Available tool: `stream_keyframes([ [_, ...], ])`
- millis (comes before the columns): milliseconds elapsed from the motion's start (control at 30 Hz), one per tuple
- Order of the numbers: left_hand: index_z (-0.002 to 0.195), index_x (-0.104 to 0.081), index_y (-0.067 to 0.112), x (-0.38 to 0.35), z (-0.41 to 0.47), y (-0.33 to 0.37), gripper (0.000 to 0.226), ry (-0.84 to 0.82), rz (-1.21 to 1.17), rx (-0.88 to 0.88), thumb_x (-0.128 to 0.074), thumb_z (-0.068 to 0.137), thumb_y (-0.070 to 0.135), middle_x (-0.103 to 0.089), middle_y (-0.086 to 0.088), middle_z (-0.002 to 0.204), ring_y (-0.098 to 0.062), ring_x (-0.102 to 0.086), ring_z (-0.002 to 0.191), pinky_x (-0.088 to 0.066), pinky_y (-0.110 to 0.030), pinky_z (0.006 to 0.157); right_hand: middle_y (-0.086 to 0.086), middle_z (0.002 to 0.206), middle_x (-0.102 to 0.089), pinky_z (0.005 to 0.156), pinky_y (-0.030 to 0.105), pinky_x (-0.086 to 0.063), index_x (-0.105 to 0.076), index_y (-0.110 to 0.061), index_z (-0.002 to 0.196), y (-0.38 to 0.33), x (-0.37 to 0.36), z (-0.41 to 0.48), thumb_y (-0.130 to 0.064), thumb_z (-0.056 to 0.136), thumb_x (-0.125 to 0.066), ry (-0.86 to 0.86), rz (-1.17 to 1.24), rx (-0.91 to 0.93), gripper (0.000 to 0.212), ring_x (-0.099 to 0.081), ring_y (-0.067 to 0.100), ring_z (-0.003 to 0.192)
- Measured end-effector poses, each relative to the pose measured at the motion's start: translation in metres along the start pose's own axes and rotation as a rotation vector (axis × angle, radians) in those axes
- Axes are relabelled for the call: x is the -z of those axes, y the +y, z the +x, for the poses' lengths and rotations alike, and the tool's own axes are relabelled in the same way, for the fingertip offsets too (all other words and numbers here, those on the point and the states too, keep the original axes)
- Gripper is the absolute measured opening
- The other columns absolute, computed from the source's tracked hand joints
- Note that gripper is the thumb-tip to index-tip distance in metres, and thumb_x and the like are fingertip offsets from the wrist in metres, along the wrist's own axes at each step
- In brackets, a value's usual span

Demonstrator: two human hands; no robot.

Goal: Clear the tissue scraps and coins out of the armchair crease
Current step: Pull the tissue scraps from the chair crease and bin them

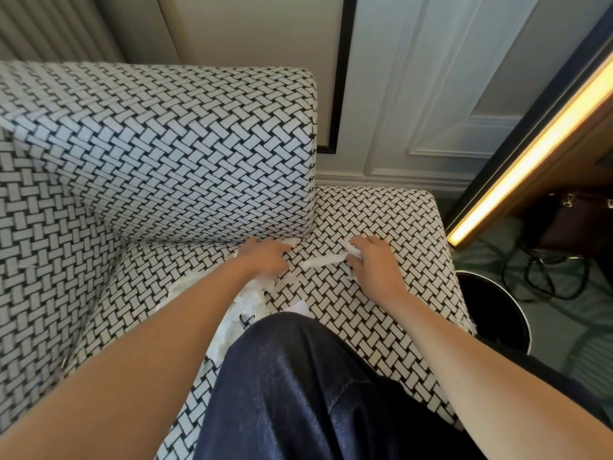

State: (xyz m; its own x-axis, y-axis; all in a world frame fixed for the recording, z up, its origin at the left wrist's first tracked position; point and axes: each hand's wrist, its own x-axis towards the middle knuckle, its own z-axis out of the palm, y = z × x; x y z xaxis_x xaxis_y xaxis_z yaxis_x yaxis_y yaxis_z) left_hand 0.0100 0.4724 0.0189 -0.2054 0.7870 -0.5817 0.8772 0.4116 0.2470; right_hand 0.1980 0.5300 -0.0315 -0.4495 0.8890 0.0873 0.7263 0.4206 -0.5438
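The armchair (381, 310) has black-and-white woven fabric. My left hand (265, 257) lies on the seat by the crease under the back cushion (166, 154), its fingers curled on white tissue scraps (262, 287) bunched beneath it. My right hand (374, 263) sits a little to the right, fingers curled round a crumpled white tissue (352, 250). A rolled tissue strip (321, 261) lies on the seat between the two hands. More tissue (232, 323) trails down beside my knee. No coins show.
My dark-trousered knee (315, 386) rests on the seat front. A black round bin (491, 310) stands right of the chair. Cables (547, 277) and a dark bag (577, 220) lie on the floor under a lit strip (530, 151). White panelled wall behind.
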Motion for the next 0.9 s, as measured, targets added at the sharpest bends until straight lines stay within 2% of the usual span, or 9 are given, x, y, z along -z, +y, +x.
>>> stream_keyframes([
  [67,0.147,-0.030,0.020,-0.002,0.001,-0.001,0.052,0.042,0.033,0.021,-0.041,0.097,0.022,-0.027,-0.008,0.154,-0.032,-0.015,0.143,-0.007,-0.045,0.116,0.004,0.092,-0.058,0.070,0.025,-0.046,-0.062,-0.011,0.110,0.001,0.002,-0.002,-0.013,0.092,-0.057,-0.005,0.050,-0.029,0.019,-0.052,0.016,0.077],
  [200,0.146,-0.033,0.020,-0.006,0.005,-0.007,0.049,0.074,-0.004,0.042,-0.039,0.098,0.027,-0.031,-0.008,0.152,-0.034,-0.017,0.142,-0.010,-0.048,0.115,0.003,0.086,-0.060,0.050,0.017,-0.038,-0.060,-0.014,0.104,0.000,0.007,-0.009,-0.017,0.095,-0.053,-0.024,0.163,-0.120,0.012,-0.050,0.011,0.058],
  [400,0.145,-0.033,0.025,-0.014,0.004,-0.010,0.054,0.100,-0.084,0.048,-0.046,0.093,0.028,-0.032,-0.006,0.152,-0.034,-0.013,0.143,-0.008,-0.052,0.117,-0.006,0.071,-0.053,0.043,0.010,-0.035,-0.059,-0.011,0.098,-0.001,0.021,-0.020,-0.016,0.095,-0.052,-0.067,0.252,-0.171,0.009,-0.043,0.006,0.052],
  [533,0.143,-0.033,0.025,-0.009,0.002,-0.001,0.054,0.139,-0.220,0.082,-0.050,0.092,0.020,-0.038,-0.008,0.147,-0.034,-0.014,0.141,-0.011,-0.048,0.114,-0.007,0.072,-0.054,0.047,0.011,-0.036,-0.059,-0.011,0.100,0.002,0.021,-0.024,-0.017,0.095,-0.052,-0.090,0.249,-0.185,0.010,-0.044,0.006,0.055],
  [700,0.142,-0.029,0.044,-0.012,0.018,-0.001,0.062,0.047,-0.251,0.077,-0.053,0.088,0.027,-0.025,-0.004,0.155,-0.039,0.008,0.143,0.007,-0.055,0.113,-0.009,0.067,-0.051,0.043,0.006,-0.035,-0.057,-0.013,0.094,0.002,0.018,-0.020,-0.014,0.095,-0.051,-0.058,0.345,-0.222,0.006,-0.041,0.004,0.052],
  [800,0.142,-0.024,0.051,-0.017,0.026,0.006,0.068,0.031,-0.178,0.105,-0.054,0.085,0.031,-0.016,-0.007,0.157,-0.042,0.014,0.141,0.012,-0.059,0.110,-0.009,0.069,-0.051,0.040,0.007,-0.034,-0.058,-0.011,0.105,0.003,0.013,-0.017,-0.017,0.096,-0.051,-0.045,0.391,-0.272,0.013,-0.041,0.004,0.051],
  [900,0.142,-0.028,0.048,-0.019,0.032,0.011,0.065,0.036,-0.245,0.132,-0.055,0.084,0.034,-0.017,-0.008,0.157,-0.041,0.018,0.140,0.013,-0.059,0.110,-0.008,0.072,-0.054,0.041,0.009,-0.036,-0.056,-0.006,0.119,0.004,0.005,-0.014,-0.019,0.096,-0.051,-0.024,0.431,-0.323,0.027,-0.044,0.004,0.052],
])
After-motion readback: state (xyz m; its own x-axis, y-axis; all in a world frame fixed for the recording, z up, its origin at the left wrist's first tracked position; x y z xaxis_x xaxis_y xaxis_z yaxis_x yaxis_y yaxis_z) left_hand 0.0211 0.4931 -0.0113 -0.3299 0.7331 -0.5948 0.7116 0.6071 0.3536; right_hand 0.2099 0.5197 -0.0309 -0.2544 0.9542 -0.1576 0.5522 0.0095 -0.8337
